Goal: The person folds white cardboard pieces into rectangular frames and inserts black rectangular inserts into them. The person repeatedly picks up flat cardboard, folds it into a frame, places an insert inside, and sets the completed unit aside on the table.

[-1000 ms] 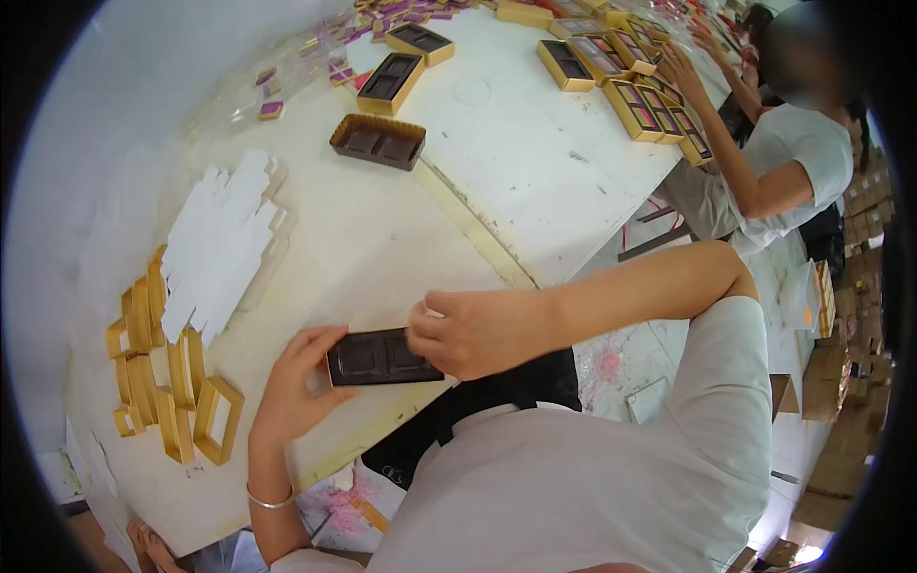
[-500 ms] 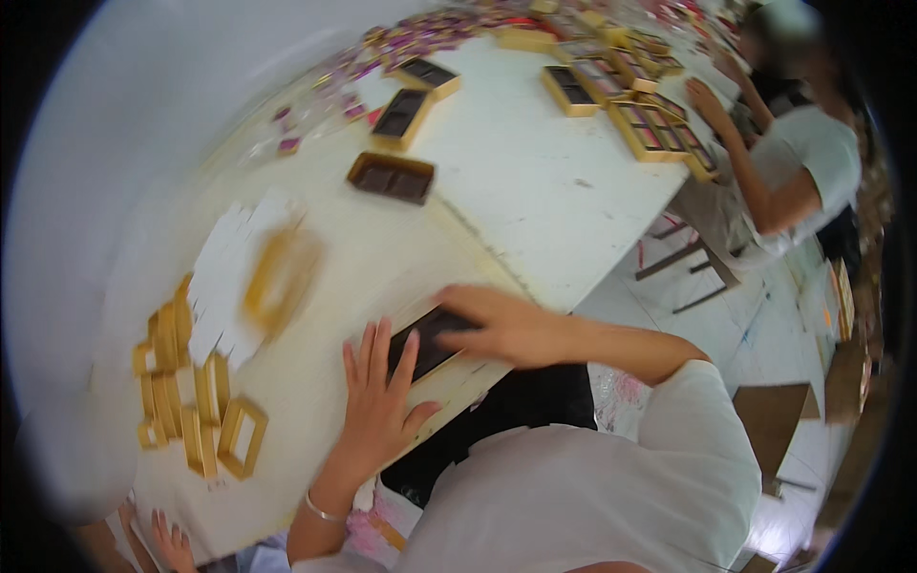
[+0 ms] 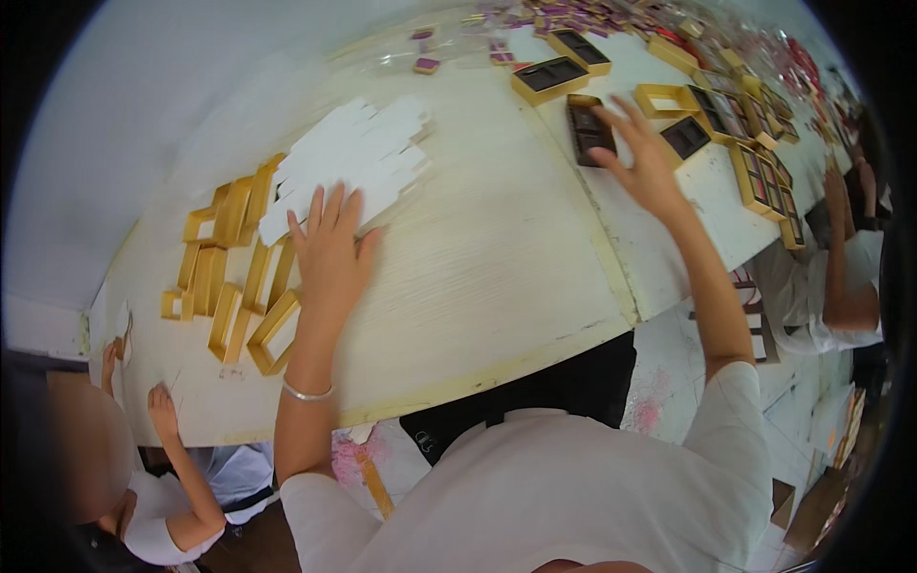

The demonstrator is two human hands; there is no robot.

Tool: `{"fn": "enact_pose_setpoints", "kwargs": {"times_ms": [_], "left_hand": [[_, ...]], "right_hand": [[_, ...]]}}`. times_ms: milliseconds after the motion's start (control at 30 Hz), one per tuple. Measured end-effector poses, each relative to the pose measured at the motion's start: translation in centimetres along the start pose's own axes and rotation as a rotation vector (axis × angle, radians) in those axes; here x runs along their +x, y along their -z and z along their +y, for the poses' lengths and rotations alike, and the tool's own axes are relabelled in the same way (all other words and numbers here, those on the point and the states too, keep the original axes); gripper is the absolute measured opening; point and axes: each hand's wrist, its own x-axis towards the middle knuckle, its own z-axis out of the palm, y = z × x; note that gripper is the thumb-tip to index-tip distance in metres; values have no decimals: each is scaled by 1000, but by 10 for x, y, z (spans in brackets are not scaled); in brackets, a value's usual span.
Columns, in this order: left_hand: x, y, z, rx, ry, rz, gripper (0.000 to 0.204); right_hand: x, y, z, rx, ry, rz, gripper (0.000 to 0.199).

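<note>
My left hand lies palm down with fingers spread at the near edge of a fanned pile of white card strips. Whether the fingers press on a strip I cannot tell. Gold frames without bottoms stand to its left. My right hand is stretched out, thumb and fingers apart, over a dark brown compartment tray. Its thumb and index tips overlap the tray's right side; I see no firm grip. Beyond the tray stand gold boxes with dark inserts.
To the right are a gold frame, a gold box with a dark insert and filled boxes. Small purple-and-gold pieces lie scattered at the back. One person sits at left, another at right.
My hands have left the dark piece at the table's near edge and moved apart: left to the white strips, right to the brown tray. The view has turned.
</note>
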Motion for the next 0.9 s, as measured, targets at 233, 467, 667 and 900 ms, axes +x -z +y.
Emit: {"fn": "enact_pose_setpoints", "kwargs": {"times_ms": [233, 467, 667, 900], "left_hand": [[-5, 3, -15, -221, -8, 78, 35], [8, 17, -8, -268, 32, 246, 36], [-26, 45, -16, 71, -207, 418, 31], [-34, 40, -12, 13, -258, 475, 28]], "right_hand": [[14, -11, 0, -291, -20, 83, 36], [45, 0, 133, -637, -563, -307, 22], [7, 37, -37, 28, 231, 157, 10], [-71, -13, -90, 297, 698, -486, 20]]}}
